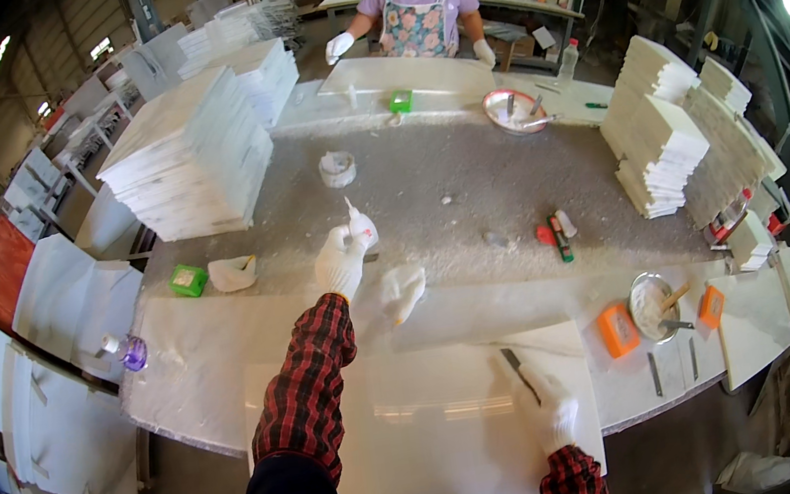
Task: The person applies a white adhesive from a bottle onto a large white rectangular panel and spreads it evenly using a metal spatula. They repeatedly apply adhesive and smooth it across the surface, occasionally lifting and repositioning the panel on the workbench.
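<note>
My left hand [339,265], in a white glove, reaches over the middle of the table and is closed around a small white squeeze bottle [362,221] with its thin nozzle pointing up. In its own white glove, my right hand [550,413] grips a thin dark-bladed scraper [520,375] above the right part of a glossy white slab [423,445]. That slab lies at the table's near edge, in front of me. A crumpled white cloth or glove [405,292] sits just right of my left hand. A white tub [338,169] stands beyond it.
Tall stacks of white slabs [190,154] rise at the left, with more slabs [657,134] at the right. A metal bowl [650,320] of white paste sits between orange boxes [618,330]. Across the table, a person [422,11] in white gloves stands behind another slab [416,73].
</note>
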### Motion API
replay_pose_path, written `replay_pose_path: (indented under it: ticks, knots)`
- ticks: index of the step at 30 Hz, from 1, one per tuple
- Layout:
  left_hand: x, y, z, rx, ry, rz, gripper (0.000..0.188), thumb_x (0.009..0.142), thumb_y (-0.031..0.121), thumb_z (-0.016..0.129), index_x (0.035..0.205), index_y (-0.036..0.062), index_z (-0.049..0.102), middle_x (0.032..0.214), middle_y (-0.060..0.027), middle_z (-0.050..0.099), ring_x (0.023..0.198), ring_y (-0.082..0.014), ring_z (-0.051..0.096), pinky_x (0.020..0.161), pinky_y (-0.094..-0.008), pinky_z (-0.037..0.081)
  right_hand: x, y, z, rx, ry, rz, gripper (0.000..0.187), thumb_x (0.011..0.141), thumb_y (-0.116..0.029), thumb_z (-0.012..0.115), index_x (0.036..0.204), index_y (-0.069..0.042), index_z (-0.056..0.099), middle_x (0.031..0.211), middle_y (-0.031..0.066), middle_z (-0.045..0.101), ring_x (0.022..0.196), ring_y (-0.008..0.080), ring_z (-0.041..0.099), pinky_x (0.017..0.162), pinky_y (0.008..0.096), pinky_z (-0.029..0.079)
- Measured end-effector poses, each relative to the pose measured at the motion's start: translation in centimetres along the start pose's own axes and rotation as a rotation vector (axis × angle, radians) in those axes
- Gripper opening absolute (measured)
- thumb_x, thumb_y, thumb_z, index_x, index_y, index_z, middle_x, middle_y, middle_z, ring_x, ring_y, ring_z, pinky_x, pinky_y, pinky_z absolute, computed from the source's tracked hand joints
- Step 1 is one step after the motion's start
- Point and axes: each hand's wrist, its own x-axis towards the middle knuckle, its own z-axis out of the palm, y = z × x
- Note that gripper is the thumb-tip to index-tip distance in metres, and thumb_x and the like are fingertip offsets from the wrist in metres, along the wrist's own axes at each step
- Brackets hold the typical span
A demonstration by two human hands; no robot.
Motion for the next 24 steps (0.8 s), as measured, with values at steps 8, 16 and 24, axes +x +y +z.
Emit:
replay_pose_path:
  ticks: [8, 16, 24]
  knots:
    - [0.2, -0.6, 3.1, 0.417, -0.13, 0.159, 0.036, 0.086, 0.033, 0.076, 0.115, 0.0116, 0.074, 0.1, -0.0144, 0.077, 0.099, -0.0348, 0.071, 0.089, -0.0472, 0.052, 0.0, -0.3, -0.4, -0.022, -0.063, 0.03, 0.032, 0.093, -0.03, 0.077, 0.12, -0.012, 0.078, 0.105, 0.0186, 0.077, 0.086, 0.0354, 0.076, 0.074, 0.0419, 0.061]
    - [-1.6, -0.8, -2.2, 0.163, -0.167, 0.077, 0.071, 0.089, 0.032, 0.075, 0.153, 0.0107, 0.053, 0.139, -0.0194, 0.068, 0.126, -0.0346, 0.066, 0.109, -0.0436, 0.049, 0.0, -0.5, -0.8, -0.035, -0.087, 0.055, 0.033, 0.093, -0.027, 0.075, 0.123, -0.013, 0.077, 0.109, 0.0208, 0.076, 0.095, 0.0377, 0.075, 0.081, 0.043, 0.061]
    - [-15.6, -3.6, -17.2, 0.067, -0.109, 0.031, 0.056, 0.101, 0.027, 0.068, 0.15, 0.0033, 0.055, 0.146, -0.0163, 0.063, 0.137, -0.0306, 0.058, 0.114, -0.039, 0.044, -0.7, 1.1, 0.9, -0.014, 0.001, -0.079, 0.033, 0.093, -0.024, 0.074, 0.125, -0.015, 0.077, 0.108, 0.0177, 0.076, 0.094, 0.0358, 0.074, 0.08, 0.0427, 0.061]
